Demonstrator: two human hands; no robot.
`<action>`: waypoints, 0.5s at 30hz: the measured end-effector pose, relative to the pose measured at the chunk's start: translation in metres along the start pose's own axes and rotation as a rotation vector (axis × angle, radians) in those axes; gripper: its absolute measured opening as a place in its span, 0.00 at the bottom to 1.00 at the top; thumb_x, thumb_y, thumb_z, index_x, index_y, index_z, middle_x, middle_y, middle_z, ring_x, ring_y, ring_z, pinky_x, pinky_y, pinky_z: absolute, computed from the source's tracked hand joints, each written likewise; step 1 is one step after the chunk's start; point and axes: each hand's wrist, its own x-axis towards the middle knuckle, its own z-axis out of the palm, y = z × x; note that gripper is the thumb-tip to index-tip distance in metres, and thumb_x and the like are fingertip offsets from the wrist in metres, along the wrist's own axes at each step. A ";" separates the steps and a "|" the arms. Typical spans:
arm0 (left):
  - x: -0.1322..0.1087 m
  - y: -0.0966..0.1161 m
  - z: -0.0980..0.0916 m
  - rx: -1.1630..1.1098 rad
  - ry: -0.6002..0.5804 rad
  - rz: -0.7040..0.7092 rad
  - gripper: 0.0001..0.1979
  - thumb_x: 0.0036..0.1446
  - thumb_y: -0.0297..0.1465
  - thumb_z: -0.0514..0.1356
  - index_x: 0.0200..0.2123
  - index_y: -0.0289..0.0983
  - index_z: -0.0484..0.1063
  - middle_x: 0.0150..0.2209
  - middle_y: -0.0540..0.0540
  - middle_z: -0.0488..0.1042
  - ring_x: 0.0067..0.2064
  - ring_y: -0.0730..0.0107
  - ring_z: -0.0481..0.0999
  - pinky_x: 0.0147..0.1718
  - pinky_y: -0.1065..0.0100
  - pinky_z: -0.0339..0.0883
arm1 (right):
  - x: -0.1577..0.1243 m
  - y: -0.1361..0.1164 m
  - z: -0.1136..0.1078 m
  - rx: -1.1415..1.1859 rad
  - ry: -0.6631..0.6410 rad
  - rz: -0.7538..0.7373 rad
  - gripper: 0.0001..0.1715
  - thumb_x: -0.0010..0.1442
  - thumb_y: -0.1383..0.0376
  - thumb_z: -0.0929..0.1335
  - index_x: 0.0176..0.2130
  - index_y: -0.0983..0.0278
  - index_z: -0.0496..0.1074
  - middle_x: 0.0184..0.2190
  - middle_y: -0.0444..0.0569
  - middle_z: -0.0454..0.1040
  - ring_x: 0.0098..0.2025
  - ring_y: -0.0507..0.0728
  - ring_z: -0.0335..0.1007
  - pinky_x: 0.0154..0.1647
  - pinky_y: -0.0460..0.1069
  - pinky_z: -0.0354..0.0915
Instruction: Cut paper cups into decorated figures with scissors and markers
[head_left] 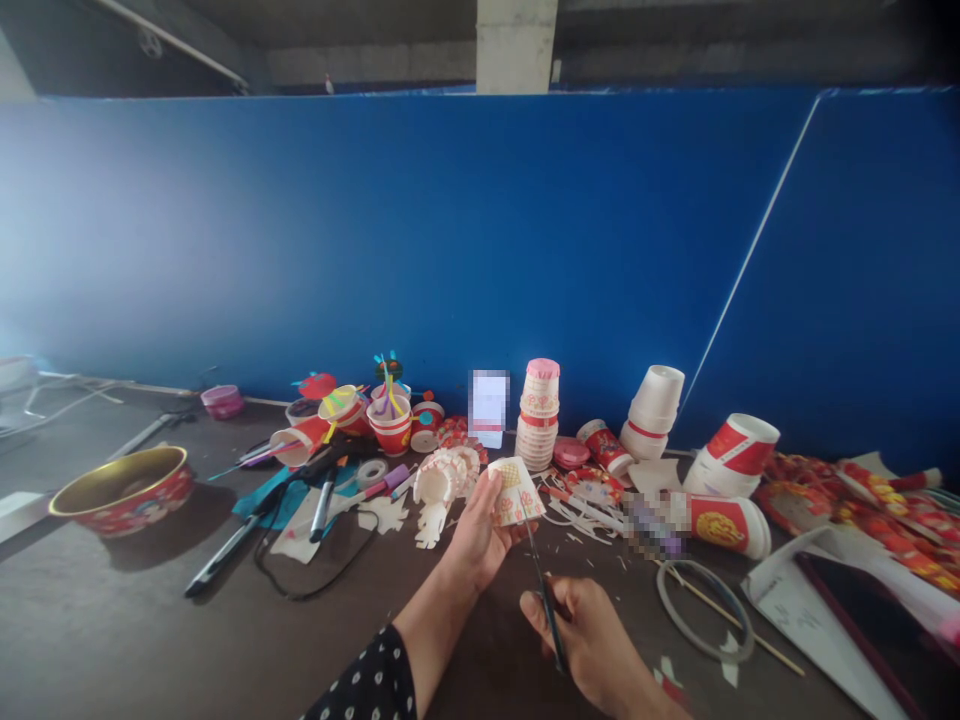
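A white paper cup point(517, 492) printed with pink flowers and a yellow grid patch is gripped by my left hand point(478, 535), near the middle of the table. My right hand point(589, 632) is closed round the dark handles of a pair of scissors point(541, 575). The blades point up and away from me, and their tips reach the cup's lower edge. I cannot tell whether the tips are inside the paper. Small white paper scraps point(574, 537) lie just right of the cup. Cut white paper pieces point(442, 480) sit left of it.
Behind the cup stand a tall stack of cups point(537, 435) and a propped white screen point(489, 410). Red and white cups point(731, 525) and a tape roll point(705, 610) are at right, beside a dark phone-like slab point(862, 620). A glue gun point(247, 540) and a gold-lined bowl point(124, 490) lie left.
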 end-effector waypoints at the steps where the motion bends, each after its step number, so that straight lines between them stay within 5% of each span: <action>1: 0.000 0.000 0.000 0.009 0.004 0.011 0.23 0.46 0.40 0.60 0.45 0.39 0.62 0.33 0.46 0.72 0.29 0.67 0.73 0.27 0.65 0.66 | 0.000 0.000 0.000 0.001 0.005 -0.001 0.28 0.54 0.47 0.60 0.15 0.64 0.57 0.13 0.41 0.58 0.17 0.48 0.53 0.17 0.43 0.48; 15: -0.002 0.000 0.003 0.030 -0.005 0.028 0.20 0.45 0.37 0.62 0.43 0.40 0.64 0.34 0.47 0.72 0.30 0.69 0.73 0.29 0.66 0.66 | 0.000 -0.001 -0.001 0.013 0.031 0.004 0.28 0.53 0.46 0.60 0.16 0.64 0.57 0.13 0.41 0.57 0.17 0.48 0.52 0.17 0.43 0.47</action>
